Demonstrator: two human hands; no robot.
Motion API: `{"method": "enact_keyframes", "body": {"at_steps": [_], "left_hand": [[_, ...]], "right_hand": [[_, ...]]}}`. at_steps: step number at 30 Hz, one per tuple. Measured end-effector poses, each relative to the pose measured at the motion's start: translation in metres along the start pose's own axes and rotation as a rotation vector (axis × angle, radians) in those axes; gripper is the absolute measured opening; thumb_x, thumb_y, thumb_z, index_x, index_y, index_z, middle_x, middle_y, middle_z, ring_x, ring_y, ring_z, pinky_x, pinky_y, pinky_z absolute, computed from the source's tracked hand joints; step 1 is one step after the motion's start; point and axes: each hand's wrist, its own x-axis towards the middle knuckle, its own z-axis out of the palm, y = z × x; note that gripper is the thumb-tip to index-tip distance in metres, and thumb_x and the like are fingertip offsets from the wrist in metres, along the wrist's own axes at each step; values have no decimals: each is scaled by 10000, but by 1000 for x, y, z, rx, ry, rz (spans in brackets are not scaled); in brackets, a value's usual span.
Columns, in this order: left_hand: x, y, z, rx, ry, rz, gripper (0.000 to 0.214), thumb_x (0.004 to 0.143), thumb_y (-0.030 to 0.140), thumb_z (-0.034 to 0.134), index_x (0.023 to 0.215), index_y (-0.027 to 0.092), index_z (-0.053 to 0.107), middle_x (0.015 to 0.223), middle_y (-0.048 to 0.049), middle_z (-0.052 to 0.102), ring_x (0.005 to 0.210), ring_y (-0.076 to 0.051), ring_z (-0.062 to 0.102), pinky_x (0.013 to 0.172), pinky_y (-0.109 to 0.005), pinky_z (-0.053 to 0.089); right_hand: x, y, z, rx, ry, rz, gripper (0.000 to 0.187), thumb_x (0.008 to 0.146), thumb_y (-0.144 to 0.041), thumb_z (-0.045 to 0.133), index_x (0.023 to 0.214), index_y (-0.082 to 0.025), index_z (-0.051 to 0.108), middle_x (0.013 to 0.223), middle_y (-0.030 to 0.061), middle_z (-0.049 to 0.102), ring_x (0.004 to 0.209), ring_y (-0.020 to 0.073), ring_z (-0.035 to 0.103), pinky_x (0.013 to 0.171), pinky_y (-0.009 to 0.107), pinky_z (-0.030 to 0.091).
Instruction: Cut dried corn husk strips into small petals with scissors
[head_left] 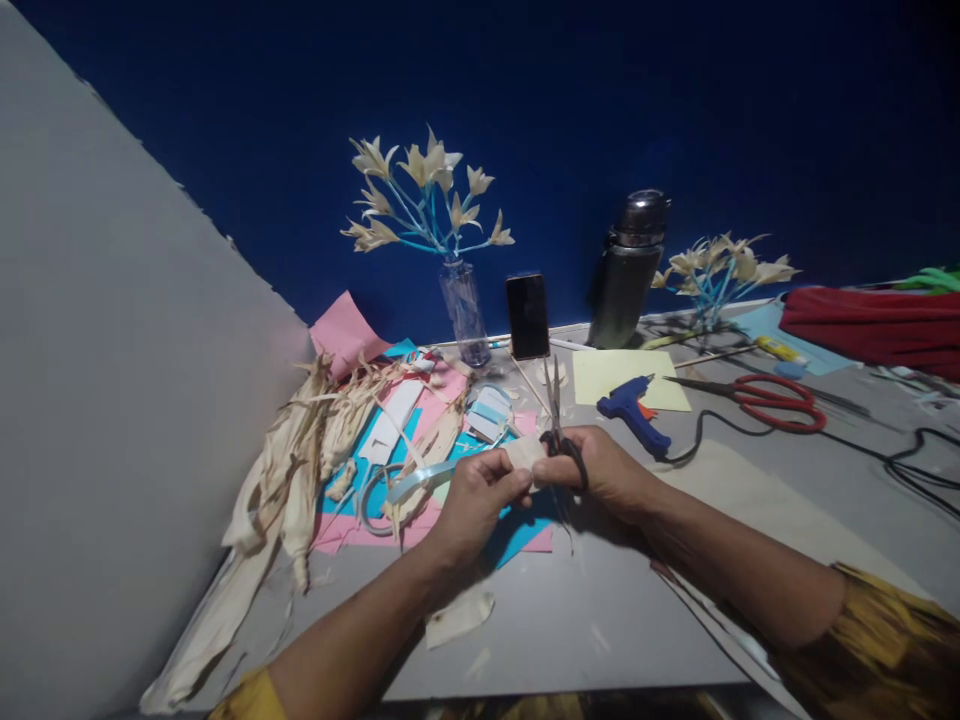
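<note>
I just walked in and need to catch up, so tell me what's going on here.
A person's left hand pinches a small pale piece. The right hand holds black-handled scissors, blades pointing away from the person, with its fingers at the piece's edge. Dried husks lie to the left over coloured paper; a blue glue gun and red-handled scissors lie to the right. Pale flowers stand in a clear vase at the back.
</note>
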Motion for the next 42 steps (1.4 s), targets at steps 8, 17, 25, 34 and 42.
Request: {"method": "enact_keyframes", "body": {"at_steps": [8, 17, 25, 34, 42], "left_hand": [[4, 4, -12, -86, -59, -89, 314, 678, 393, 819, 665, 132, 645, 576, -60, 646, 531, -134, 553, 578, -275, 449], [4, 9, -6, -210, -57, -85, 378, 655, 480, 830, 742, 135, 702, 604, -28, 615, 532, -118, 536, 563, -253, 456], [6, 6, -13, -173, -44, -101, 325, 719, 435, 794, 688, 139, 663, 607, -71, 663, 537, -146, 583, 550, -257, 456], [7, 21, -13, -314, 90, -9, 278, 646, 330, 841, 764, 121, 702, 693, -58, 677, 587, -129, 580, 613, -268, 475], [6, 25, -19, -377, 178, 82, 186, 708, 294, 780, 768, 144, 687, 695, -24, 662, 608, -113, 579, 627, -246, 481]], "right_hand": [[2, -1, 0, 9, 84, 27, 351, 594, -363, 838, 648, -155, 561, 551, -48, 503, 502, 88, 412, 501, 238, 326], [0, 1, 2, -45, 64, 15, 307, 612, -322, 830, 679, -158, 579, 571, -40, 522, 506, 94, 438, 495, 239, 331], [1, -1, 4, -44, 104, 12, 351, 579, -352, 847, 665, -150, 573, 558, -48, 494, 507, 86, 408, 503, 239, 323], [0, 2, 0, -181, -99, -14, 325, 759, -443, 756, 757, -136, 651, 706, 31, 617, 644, 142, 534, 599, 271, 434], [-8, 3, 6, -307, -292, 87, 215, 754, -341, 732, 779, -146, 645, 694, 9, 566, 644, 136, 515, 590, 266, 465]]}}
